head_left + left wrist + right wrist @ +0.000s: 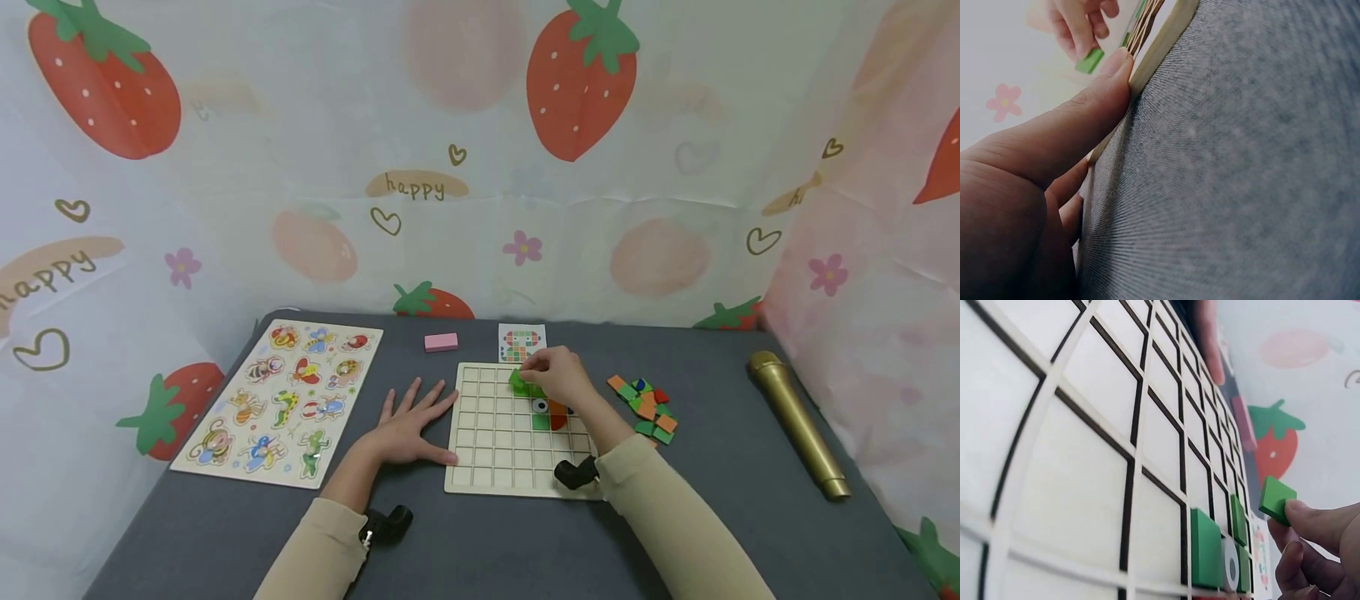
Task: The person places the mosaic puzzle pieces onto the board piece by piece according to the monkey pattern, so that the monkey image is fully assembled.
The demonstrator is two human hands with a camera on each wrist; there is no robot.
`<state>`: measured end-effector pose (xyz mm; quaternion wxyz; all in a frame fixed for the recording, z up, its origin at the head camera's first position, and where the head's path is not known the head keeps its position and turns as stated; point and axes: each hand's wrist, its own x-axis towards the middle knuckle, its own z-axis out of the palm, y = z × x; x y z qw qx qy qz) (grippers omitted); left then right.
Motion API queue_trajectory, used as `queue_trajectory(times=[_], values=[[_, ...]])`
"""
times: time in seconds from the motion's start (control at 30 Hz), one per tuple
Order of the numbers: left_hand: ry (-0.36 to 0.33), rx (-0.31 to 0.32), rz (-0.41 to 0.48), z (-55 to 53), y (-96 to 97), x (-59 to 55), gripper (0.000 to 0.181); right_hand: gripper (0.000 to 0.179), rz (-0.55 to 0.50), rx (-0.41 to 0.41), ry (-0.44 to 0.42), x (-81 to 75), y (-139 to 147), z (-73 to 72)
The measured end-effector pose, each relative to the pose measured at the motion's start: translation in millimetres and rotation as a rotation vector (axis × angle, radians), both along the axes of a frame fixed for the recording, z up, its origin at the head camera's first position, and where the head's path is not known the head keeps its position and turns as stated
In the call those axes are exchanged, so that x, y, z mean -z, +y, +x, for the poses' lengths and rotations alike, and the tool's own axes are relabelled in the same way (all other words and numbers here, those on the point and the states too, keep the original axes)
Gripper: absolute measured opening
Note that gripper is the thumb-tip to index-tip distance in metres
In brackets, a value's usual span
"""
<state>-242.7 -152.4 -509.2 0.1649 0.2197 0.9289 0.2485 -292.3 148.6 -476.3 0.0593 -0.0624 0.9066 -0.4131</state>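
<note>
My right hand [561,379] pinches a light green square tile [1276,499] between thumb and finger, held above the far rows of a pale wooden grid board [491,450]. On the board lie a darker green tile [1205,547], a round-eye tile [540,406], an orange-red piece [557,415] and light green tiles [1239,520], partly covered by the right hand in the head view. With fingers spread, my left hand [408,429] rests on the table at the board's left side, its thumb [1100,94] against the board's edge.
Right of the board is a loose pile of coloured tiles [645,407]. Behind it lie a small pattern card [522,342] and a pink block [441,342]. A sheet of cartoon insects [281,404] is on the left, a gold cylinder [798,425] on the far right.
</note>
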Motion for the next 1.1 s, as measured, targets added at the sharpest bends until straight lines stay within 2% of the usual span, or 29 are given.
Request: queue_trajectory(times=[0.17,0.37,0.53,0.83,1.0,1.1], values=[[0.001,0.003,0.002,0.4,0.0,-0.7,0.108,0.010,0.024,-0.013,-0.005,2.3,-13,-3.7],[-0.002,-0.003,0.003,0.0,0.0,0.2,0.108,0.009,0.128,-0.027,0.019,6.8,-23,-8.6],[-0.003,-0.005,-0.006,-0.2,0.1,0.9,0.108,0.009,0.196,-0.058,0.007,6.3,-28,-8.6],[-0.005,-0.007,-0.019,-0.7,0.2,0.9,0.107,0.007,0.185,-0.085,-0.041,1.8,-32,-4.3],[-0.002,-0.007,-0.015,-0.7,1.0,0.1,0.107,0.016,0.187,-0.074,-0.013,1.4,-29,-4.0],[0.000,-0.007,-0.015,-0.3,0.9,-0.4,0.107,0.022,0.135,-0.061,0.012,-0.8,-22,-1.0]])
